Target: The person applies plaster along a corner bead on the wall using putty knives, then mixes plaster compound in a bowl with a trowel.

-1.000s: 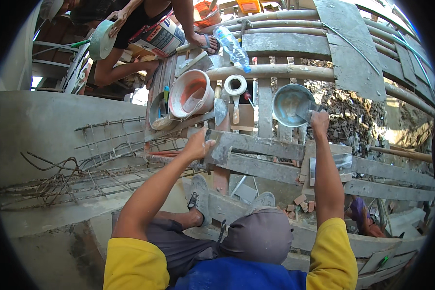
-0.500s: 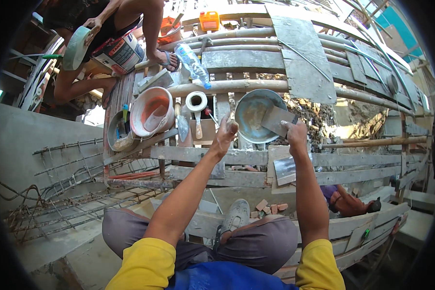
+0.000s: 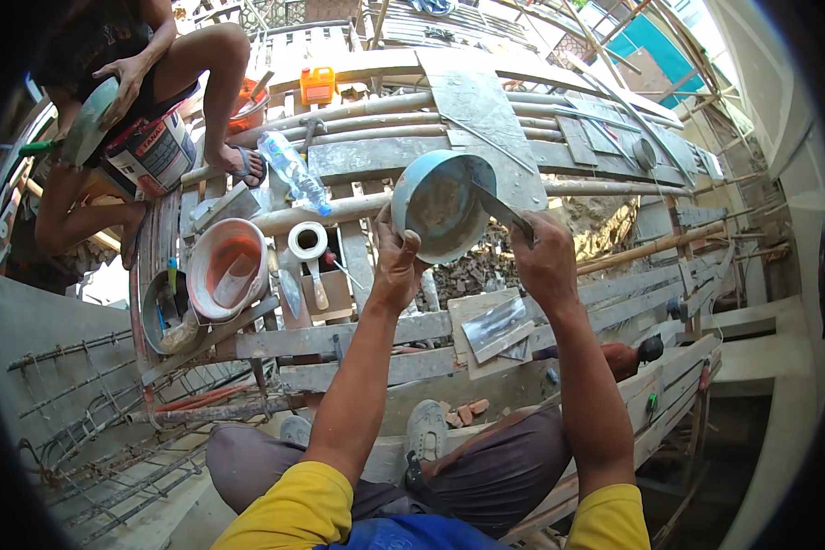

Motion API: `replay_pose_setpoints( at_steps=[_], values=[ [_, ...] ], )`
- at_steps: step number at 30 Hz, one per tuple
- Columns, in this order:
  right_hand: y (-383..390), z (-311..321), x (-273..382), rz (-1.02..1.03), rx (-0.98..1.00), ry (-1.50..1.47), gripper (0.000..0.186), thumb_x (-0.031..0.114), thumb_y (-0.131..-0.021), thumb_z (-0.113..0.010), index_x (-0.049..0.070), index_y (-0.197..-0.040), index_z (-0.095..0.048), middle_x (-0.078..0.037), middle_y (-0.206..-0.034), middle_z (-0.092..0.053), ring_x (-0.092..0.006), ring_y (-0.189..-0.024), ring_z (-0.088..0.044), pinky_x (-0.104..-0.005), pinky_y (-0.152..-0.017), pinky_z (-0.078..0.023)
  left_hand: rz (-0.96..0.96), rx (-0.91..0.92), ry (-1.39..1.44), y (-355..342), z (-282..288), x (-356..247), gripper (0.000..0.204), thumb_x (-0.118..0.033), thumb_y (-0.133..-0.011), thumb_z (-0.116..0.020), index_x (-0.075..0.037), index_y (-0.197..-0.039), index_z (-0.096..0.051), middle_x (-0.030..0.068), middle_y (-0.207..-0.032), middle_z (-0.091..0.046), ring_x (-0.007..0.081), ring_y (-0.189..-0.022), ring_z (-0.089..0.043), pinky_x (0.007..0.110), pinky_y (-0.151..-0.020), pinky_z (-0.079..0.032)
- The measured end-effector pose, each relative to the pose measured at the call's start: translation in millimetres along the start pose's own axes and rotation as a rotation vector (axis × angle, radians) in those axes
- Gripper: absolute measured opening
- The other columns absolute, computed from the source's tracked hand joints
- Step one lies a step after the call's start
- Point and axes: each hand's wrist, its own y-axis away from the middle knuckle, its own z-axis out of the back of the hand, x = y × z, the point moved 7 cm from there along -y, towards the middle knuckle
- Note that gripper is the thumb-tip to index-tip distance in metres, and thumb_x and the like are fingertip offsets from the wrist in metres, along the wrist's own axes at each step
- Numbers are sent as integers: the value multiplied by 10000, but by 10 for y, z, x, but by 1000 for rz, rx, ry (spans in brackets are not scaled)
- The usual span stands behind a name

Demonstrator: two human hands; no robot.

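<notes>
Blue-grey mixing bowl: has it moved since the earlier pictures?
Yes: the mixing bowl, now in the left hand, has come up the picture, tilted, across the bamboo pole it earlier lay below.

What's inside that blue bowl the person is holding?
Inside the bowl, brownish-grey residue marks the bottom. The scraper in the right hand crosses part of the opening; the patch of bowl behind it is covered and cannot be seen.
</notes>
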Motion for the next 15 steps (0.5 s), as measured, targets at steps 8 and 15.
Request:
replay_pose_setpoints(
  at_steps=[8,15],
  values=[
    [128,-233,277,346,-63,273,326,-31,-785,-584,42,-1095,-655,-141,-1033,-669,-336,-891,-628,-407,-805,-500,-45,10,-189,-34,18,-370,1033,-424,-635,-872,-26,-1390,-289,131,-1232,-525,233,-1176,-510,354,-1018,-407],
    [115,-465,313,269,-32,115,316,-40,-799,-567,34,-1092,-658,-163,-979,-675,-348,-882,-623,-418,-782,-492,-186,58,-169,-33,-63,-684,1042,-531,-596,-856,-18,-1366,-378,116,-1249,-510,220,-1187,-492,345,-1020,-399]
  ],
)
